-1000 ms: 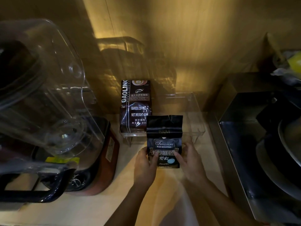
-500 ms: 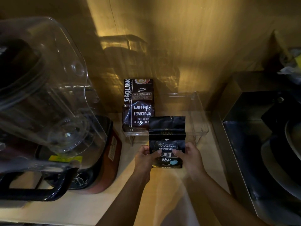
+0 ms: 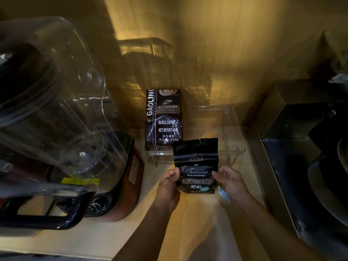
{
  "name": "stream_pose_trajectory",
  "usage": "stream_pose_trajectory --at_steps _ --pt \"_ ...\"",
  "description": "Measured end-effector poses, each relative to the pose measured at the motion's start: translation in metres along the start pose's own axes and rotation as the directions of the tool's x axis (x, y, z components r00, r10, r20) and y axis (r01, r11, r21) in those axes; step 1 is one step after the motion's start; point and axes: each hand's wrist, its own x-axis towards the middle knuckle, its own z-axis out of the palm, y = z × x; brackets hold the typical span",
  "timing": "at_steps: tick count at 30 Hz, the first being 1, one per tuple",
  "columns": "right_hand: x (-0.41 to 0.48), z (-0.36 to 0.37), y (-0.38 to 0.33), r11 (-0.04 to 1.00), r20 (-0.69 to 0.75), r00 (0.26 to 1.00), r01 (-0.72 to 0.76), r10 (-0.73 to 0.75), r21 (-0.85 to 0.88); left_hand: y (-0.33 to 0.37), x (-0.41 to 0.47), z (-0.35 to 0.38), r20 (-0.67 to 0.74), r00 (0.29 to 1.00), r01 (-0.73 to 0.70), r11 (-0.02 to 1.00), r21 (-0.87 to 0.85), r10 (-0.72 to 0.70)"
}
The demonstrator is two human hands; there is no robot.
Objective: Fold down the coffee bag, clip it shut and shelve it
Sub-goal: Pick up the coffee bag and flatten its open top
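A small black coffee bag [image 3: 195, 162] labelled "Treasure Blue Mountain" stands upright on the counter in front of a clear acrylic shelf [image 3: 233, 147]. Its top flap is unfolded and stands straight up. My left hand [image 3: 168, 182] grips the bag's left edge and my right hand [image 3: 228, 178] grips its right edge. A pale blue object [image 3: 224, 194], possibly a clip, lies on the counter just under my right hand; it is blurred.
A larger dark "Gaoling" coffee bag [image 3: 163, 119] stands on the shelf's left half. A blender with a clear jug [image 3: 52, 102] and a red base [image 3: 122, 178] fills the left. A steel sink unit [image 3: 301, 166] with dark pans is at the right. The wall is close behind.
Both hands and the small bag have shifted slightly away from me toward the shelf, and the fingers have moved off the bag's front to its side edges.
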Motion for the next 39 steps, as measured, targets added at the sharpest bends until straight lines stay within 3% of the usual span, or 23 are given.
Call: stream_pose_trajectory --at_steps 5,8,14,19,25,31,33,36,39 --pt "-0.001 0.002 -0.002 0.999 0.021 1.0 0.008 -0.007 -0.044 0.01 -0.007 0.001 0.066 0.986 -0.164 0.92 0.355 0.15" --pt "-0.008 0.018 0.002 0.993 -0.083 0.996 0.019 -0.029 -0.119 0.008 -0.01 0.017 0.037 0.976 -0.208 0.859 0.467 0.216" --pt "-0.012 0.035 0.008 0.966 -0.271 0.954 0.062 -0.131 -0.251 -0.009 -0.012 0.033 -0.143 0.919 -0.258 0.835 0.486 0.367" --pt "-0.005 0.026 0.005 0.96 -0.294 0.947 0.046 -0.13 -0.276 -0.007 -0.01 0.024 -0.176 0.935 -0.231 0.905 0.357 0.308" --pt "-0.006 0.015 0.002 0.996 -0.19 0.981 0.026 -0.043 -0.091 0.008 -0.008 0.008 -0.031 0.977 -0.19 0.929 0.318 0.211" --pt "-0.013 -0.001 -0.005 0.997 -0.126 0.992 0.013 -0.004 0.07 0.018 -0.009 -0.008 0.028 0.989 -0.149 0.948 0.281 0.147" --pt "-0.015 -0.005 -0.008 0.998 -0.048 0.999 -0.012 0.015 0.061 0.022 -0.006 -0.015 0.094 0.985 -0.169 0.912 0.374 0.144" --pt "-0.015 -0.01 -0.009 0.998 0.093 0.995 -0.028 0.032 -0.05 0.029 -0.002 -0.017 0.236 0.957 -0.278 0.781 0.56 0.172" --pt "-0.013 -0.011 -0.011 0.99 0.16 0.987 0.02 0.003 -0.137 0.035 0.002 -0.015 0.325 0.931 -0.337 0.734 0.59 0.166"
